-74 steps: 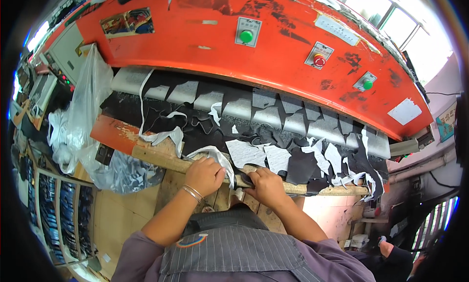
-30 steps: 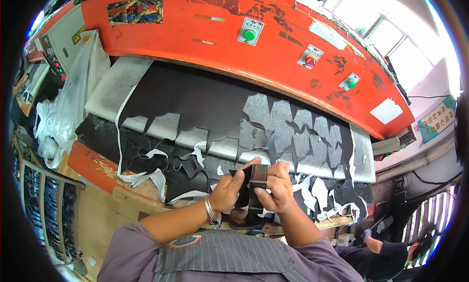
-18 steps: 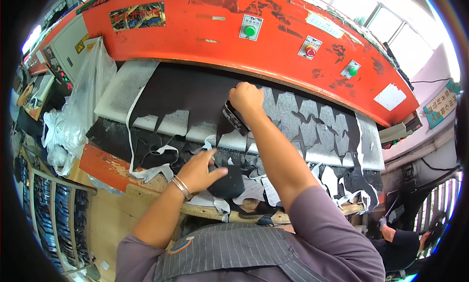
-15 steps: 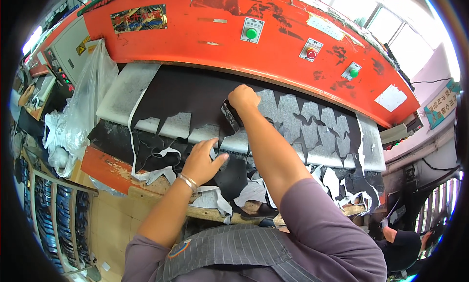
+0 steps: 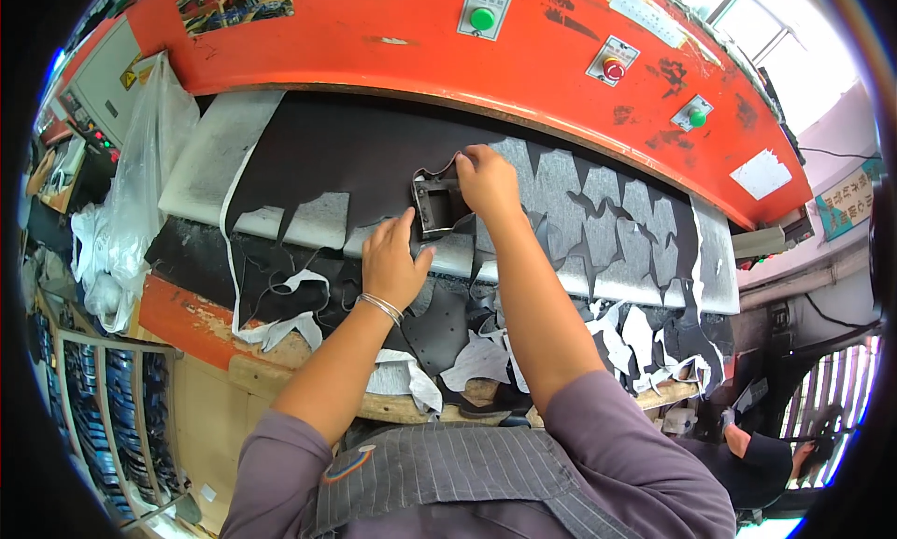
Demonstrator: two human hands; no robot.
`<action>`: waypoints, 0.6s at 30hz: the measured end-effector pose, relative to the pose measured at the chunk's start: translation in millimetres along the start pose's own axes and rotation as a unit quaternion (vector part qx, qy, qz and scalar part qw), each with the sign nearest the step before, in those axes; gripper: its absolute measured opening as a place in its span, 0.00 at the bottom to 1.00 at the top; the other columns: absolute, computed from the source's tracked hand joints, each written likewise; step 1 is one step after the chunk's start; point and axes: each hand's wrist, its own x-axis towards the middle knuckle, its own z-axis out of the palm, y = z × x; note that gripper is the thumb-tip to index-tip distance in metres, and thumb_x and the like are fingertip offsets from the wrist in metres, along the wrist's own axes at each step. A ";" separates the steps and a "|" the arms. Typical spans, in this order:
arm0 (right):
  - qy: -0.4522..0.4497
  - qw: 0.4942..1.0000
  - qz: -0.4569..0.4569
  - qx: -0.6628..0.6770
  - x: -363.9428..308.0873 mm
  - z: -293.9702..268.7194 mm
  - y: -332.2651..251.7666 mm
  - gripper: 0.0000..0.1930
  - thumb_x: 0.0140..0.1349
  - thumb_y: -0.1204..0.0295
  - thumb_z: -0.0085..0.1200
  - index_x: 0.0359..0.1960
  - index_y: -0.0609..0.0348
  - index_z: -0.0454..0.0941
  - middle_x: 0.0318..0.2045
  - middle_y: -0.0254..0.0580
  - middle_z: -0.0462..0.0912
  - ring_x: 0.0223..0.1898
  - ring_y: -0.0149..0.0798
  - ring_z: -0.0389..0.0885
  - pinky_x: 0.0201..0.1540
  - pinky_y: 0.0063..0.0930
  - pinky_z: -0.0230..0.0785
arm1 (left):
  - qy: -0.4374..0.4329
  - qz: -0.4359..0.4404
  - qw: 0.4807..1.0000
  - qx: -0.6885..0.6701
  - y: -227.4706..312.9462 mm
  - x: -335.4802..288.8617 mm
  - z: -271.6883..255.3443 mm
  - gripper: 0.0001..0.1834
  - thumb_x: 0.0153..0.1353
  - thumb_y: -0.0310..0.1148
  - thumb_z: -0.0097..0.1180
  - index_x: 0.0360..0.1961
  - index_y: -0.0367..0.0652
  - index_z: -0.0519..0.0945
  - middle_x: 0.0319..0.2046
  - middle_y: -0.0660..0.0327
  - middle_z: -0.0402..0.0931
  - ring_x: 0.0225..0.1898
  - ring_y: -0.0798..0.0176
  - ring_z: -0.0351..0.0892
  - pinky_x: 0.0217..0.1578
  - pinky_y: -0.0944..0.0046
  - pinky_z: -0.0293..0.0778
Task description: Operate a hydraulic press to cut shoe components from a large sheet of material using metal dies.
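My right hand (image 5: 488,186) is closed on the right side of a cutting die (image 5: 435,186), a dark metal frame with an open middle. The die stands on a dark sheet of leather-like material (image 5: 346,151), by its cut edge. My left hand (image 5: 391,263) has its fingers stretched and thumb apart, with nothing held. Its fingertips reach the die's lower left corner; whether they touch it I cannot tell. Shaped gaps cut in the sheet show the pale, worn cutting board (image 5: 207,165) beneath. Dark cut pieces (image 5: 437,333) lie near my left wrist.
Beyond the board rises an orange press beam (image 5: 374,49) with green buttons (image 5: 482,19) and a red button (image 5: 613,69). White and dark scraps (image 5: 637,338) hang along the near edge. A plastic bag (image 5: 140,184) hangs left; a rack (image 5: 112,399) stands lower left. Another person (image 5: 747,464) works at right.
My right hand has turned the die, so its open frame now shows. My left hand has moved up toward the die's corner. The view has shifted slightly.
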 end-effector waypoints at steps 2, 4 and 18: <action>0.130 0.979 -0.149 0.048 -25.1 2.8 32.7 0.30 0.54 0.56 0.59 0.54 0.66 0.72 0.49 0.54 0.79 0.52 0.56 0.74 0.56 0.44 0.64 | -0.003 -0.012 1.000 0.006 2.1 10.0 -0.9 0.41 0.48 0.41 0.67 0.62 0.38 0.65 0.54 0.45 0.69 0.58 0.47 0.65 0.58 0.50 0.59; 0.079 0.986 -0.132 0.061 -40.0 4.3 53.6 0.37 0.51 0.55 0.63 0.58 0.66 0.66 0.51 0.54 0.77 0.54 0.55 0.72 0.58 0.46 0.60 | -0.040 -0.016 0.999 0.025 -2.6 27.2 -4.0 0.48 0.44 0.45 0.69 0.64 0.36 0.61 0.58 0.45 0.67 0.62 0.48 0.61 0.58 0.50 0.56; 0.111 0.976 -0.173 -0.067 -48.0 30.0 64.6 0.43 0.49 0.55 0.65 0.61 0.69 0.62 0.55 0.53 0.73 0.59 0.49 0.68 0.65 0.46 0.48 | -0.136 0.057 0.989 0.022 -34.9 68.3 -6.8 0.45 0.50 0.44 0.66 0.67 0.40 0.60 0.63 0.42 0.62 0.67 0.49 0.58 0.67 0.52 0.43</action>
